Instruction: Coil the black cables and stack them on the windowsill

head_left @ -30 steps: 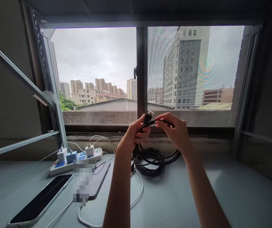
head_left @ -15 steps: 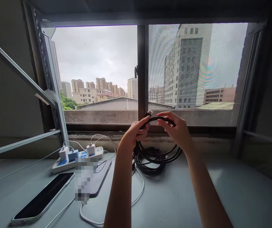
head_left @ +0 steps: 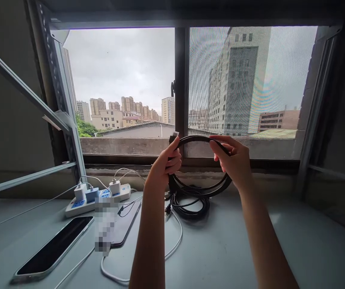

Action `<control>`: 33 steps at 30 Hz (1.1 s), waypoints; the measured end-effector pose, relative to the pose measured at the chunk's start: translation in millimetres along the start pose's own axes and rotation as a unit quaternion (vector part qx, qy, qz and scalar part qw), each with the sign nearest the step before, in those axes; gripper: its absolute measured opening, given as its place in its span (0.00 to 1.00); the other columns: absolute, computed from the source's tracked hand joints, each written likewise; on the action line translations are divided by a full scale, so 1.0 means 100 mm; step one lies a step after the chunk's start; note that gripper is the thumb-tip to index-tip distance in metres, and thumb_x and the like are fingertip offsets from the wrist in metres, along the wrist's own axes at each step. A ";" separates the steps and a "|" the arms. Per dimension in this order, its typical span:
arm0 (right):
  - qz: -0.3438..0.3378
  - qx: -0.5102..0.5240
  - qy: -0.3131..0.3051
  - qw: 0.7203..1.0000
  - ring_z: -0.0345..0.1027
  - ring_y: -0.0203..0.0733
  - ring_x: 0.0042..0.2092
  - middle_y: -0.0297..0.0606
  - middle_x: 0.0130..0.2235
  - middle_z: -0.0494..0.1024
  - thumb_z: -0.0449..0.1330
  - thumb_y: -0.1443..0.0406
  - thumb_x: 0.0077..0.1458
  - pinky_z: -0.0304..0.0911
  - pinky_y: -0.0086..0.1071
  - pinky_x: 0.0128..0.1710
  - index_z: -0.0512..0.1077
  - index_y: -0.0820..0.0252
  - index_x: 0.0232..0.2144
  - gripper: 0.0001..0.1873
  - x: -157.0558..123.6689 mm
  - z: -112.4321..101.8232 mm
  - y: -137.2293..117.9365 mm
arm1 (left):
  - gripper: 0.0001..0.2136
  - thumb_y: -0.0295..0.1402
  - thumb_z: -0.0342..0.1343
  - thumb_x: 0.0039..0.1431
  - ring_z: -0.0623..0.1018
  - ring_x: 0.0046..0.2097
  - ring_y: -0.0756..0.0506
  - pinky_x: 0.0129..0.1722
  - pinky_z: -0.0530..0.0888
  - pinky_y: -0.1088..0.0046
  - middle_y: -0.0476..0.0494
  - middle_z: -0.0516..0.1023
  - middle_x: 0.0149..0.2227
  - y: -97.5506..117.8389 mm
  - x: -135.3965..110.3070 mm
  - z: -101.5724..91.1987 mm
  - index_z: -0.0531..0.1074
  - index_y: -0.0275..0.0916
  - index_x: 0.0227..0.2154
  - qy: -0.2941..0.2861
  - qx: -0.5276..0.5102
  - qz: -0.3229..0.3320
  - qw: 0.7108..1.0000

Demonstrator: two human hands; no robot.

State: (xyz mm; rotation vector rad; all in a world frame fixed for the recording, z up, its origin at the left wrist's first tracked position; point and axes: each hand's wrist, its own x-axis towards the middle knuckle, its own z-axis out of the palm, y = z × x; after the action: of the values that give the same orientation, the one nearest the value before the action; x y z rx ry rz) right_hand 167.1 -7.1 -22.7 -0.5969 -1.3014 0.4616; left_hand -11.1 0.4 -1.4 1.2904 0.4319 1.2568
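Observation:
A black cable (head_left: 197, 138) hangs in loops between my two hands, above the table. My left hand (head_left: 170, 159) is closed around one side of the loops, and the cable's plug (head_left: 174, 136) with its pale metal tip sticks up above the thumb. On the other side, my right hand (head_left: 232, 156) pinches the loops between thumb and fingers at the upper right of the ring. Below and behind the held loops, another coil of black cable (head_left: 192, 210) lies on the table, with a small black connector (head_left: 168, 209) at its left.
A white power strip (head_left: 85, 204) with several chargers stands at the back left. In front lie a phone (head_left: 56, 249) and a dark flat device (head_left: 126, 224), partly blurred out. White cables (head_left: 180, 237) cross the grey table (head_left: 220, 257). A window (head_left: 181, 88) is behind.
My hands have moved farther apart, the left one leftward and the right one rightward. The held loops have widened into a rounder ring and lifted clearer of the coil on the table.

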 end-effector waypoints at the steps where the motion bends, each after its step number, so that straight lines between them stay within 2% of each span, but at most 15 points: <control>1: 0.011 0.021 -0.002 1.000 0.51 0.25 0.13 0.24 0.17 0.66 0.66 0.54 0.46 0.44 0.24 0.11 0.76 0.59 0.38 0.19 0.00 0.01 0.01 | 0.26 0.40 0.48 0.65 0.47 0.10 0.59 0.09 0.47 0.82 0.59 0.44 0.10 0.01 0.00 -0.01 0.51 0.39 0.12 0.007 -0.021 0.010 1.000; 5: 0.051 0.125 -0.004 0.991 0.53 0.27 0.13 0.22 0.15 0.64 0.67 0.52 0.45 0.48 0.24 0.11 0.74 0.57 0.39 0.21 0.00 0.08 0.02 | 0.28 0.44 0.41 0.67 0.45 0.10 0.57 0.09 0.47 0.80 0.59 0.42 0.09 0.00 0.03 0.02 0.49 0.40 0.11 0.018 -0.124 0.048 0.991; 7: 0.059 0.162 0.017 0.985 0.48 0.27 0.11 0.21 0.12 0.58 0.65 0.51 0.46 0.42 0.25 0.09 0.72 0.57 0.27 0.16 -0.01 0.12 0.00 | 0.28 0.45 0.39 0.67 0.45 0.10 0.57 0.09 0.47 0.79 0.58 0.41 0.09 -0.01 0.05 0.05 0.48 0.40 0.11 0.019 -0.144 0.048 0.988; 9: 0.049 0.188 0.036 0.980 0.42 0.26 0.10 0.21 0.09 0.51 0.61 0.50 0.50 0.37 0.26 0.09 0.60 0.56 0.14 0.24 -0.03 0.15 -0.04 | 0.28 0.45 0.41 0.66 0.45 0.10 0.57 0.09 0.47 0.79 0.58 0.42 0.09 -0.04 0.06 0.09 0.49 0.40 0.11 0.017 -0.143 0.039 0.989; 10: 0.039 0.197 0.041 0.979 0.39 0.26 0.10 0.21 0.08 0.48 0.59 0.50 0.52 0.35 0.27 0.09 0.52 0.55 0.12 0.28 -0.04 0.15 -0.07 | 0.28 0.45 0.41 0.66 0.45 0.10 0.57 0.10 0.47 0.79 0.58 0.42 0.09 -0.05 0.06 0.11 0.49 0.40 0.11 0.013 -0.142 0.035 0.989; 12: 0.021 0.209 0.041 0.977 0.36 0.26 0.09 0.22 0.08 0.45 0.56 0.51 0.54 0.34 0.28 0.09 0.45 0.55 0.11 0.31 -0.06 0.14 -0.11 | 0.28 0.45 0.42 0.66 0.46 0.10 0.57 0.10 0.47 0.79 0.58 0.42 0.09 -0.06 0.06 0.15 0.48 0.40 0.11 0.000 -0.143 0.028 0.989; 18: 0.039 0.249 0.117 0.961 0.35 0.25 0.10 0.23 0.07 0.44 0.55 0.56 0.54 0.32 0.27 0.10 0.44 0.56 0.10 0.30 -0.06 0.13 -0.15 | 0.29 0.45 0.40 0.67 0.49 0.09 0.57 0.10 0.48 0.78 0.57 0.43 0.09 -0.11 0.08 0.23 0.47 0.40 0.11 0.019 -0.139 0.028 0.990; 21: 0.030 0.219 0.109 0.969 0.37 0.26 0.10 0.23 0.08 0.45 0.55 0.54 0.55 0.34 0.27 0.10 0.46 0.55 0.11 0.29 -0.06 0.14 -0.11 | 0.29 0.49 0.38 0.66 0.47 0.09 0.57 0.09 0.45 0.78 0.57 0.43 0.09 -0.13 0.09 0.22 0.46 0.40 0.11 0.037 -0.126 0.029 0.991; 23: 0.017 0.140 0.103 0.985 0.42 0.27 0.10 0.23 0.09 0.52 0.57 0.52 0.53 0.38 0.26 0.09 0.56 0.55 0.13 0.24 -0.06 0.13 -0.08 | 0.30 0.53 0.37 0.64 0.45 0.09 0.58 0.08 0.45 0.79 0.58 0.43 0.09 -0.14 0.10 0.20 0.45 0.40 0.11 0.047 -0.115 0.031 0.992; 25: -0.006 0.035 0.110 0.993 0.49 0.28 0.12 0.25 0.15 0.64 0.62 0.52 0.49 0.43 0.26 0.09 0.69 0.57 0.25 0.15 -0.05 0.10 -0.04 | 0.30 0.55 0.35 0.64 0.45 0.09 0.58 0.08 0.45 0.79 0.58 0.43 0.09 -0.12 0.09 0.15 0.45 0.40 0.11 0.056 -0.104 0.031 0.993; 26: -0.020 -0.008 0.108 0.994 0.52 0.28 0.13 0.28 0.20 0.70 0.64 0.52 0.47 0.46 0.26 0.09 0.72 0.56 0.35 0.17 -0.04 0.09 -0.02 | 0.31 0.54 0.33 0.64 0.45 0.09 0.58 0.08 0.44 0.79 0.57 0.44 0.09 -0.11 0.09 0.13 0.45 0.40 0.11 0.061 -0.094 0.029 0.993; 27: -0.032 -0.037 0.098 0.994 0.55 0.28 0.14 0.30 0.26 0.74 0.66 0.53 0.46 0.48 0.26 0.10 0.71 0.55 0.44 0.24 -0.04 0.07 0.00 | 0.31 0.54 0.33 0.64 0.45 0.09 0.58 0.08 0.44 0.79 0.57 0.44 0.09 -0.10 0.08 0.10 0.46 0.40 0.11 0.065 -0.080 0.025 0.994; 29: -0.050 -0.067 0.063 0.994 0.59 0.28 0.17 0.36 0.37 0.77 0.65 0.53 0.46 0.54 0.27 0.13 0.65 0.51 0.54 0.32 -0.02 0.04 0.06 | 0.30 0.53 0.35 0.65 0.45 0.09 0.58 0.08 0.44 0.80 0.58 0.45 0.09 -0.08 0.07 0.05 0.49 0.40 0.11 0.071 -0.038 0.020 0.997; 31: -0.070 -0.107 0.022 0.991 0.62 0.28 0.19 0.37 0.43 0.75 0.63 0.53 0.50 0.58 0.28 0.19 0.68 0.50 0.53 0.28 0.00 0.03 0.12 | 0.30 0.52 0.39 0.64 0.45 0.09 0.59 0.08 0.43 0.80 0.58 0.46 0.09 -0.07 0.07 0.02 0.53 0.39 0.11 0.082 0.021 0.017 0.996; 33: -0.095 -0.166 -0.006 0.982 0.61 0.28 0.22 0.34 0.40 0.76 0.61 0.53 0.53 0.60 0.29 0.24 0.74 0.50 0.47 0.20 0.01 0.03 0.17 | 0.28 0.52 0.44 0.62 0.46 0.09 0.59 0.09 0.42 0.80 0.58 0.46 0.08 -0.07 0.07 0.01 0.58 0.38 0.12 0.108 0.081 0.015 0.991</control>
State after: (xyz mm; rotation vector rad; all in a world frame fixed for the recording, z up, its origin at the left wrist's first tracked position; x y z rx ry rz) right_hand 164.5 6.4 -32.3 -0.7382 -1.4431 0.0905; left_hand -4.8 7.7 -5.0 1.3044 0.6826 1.4178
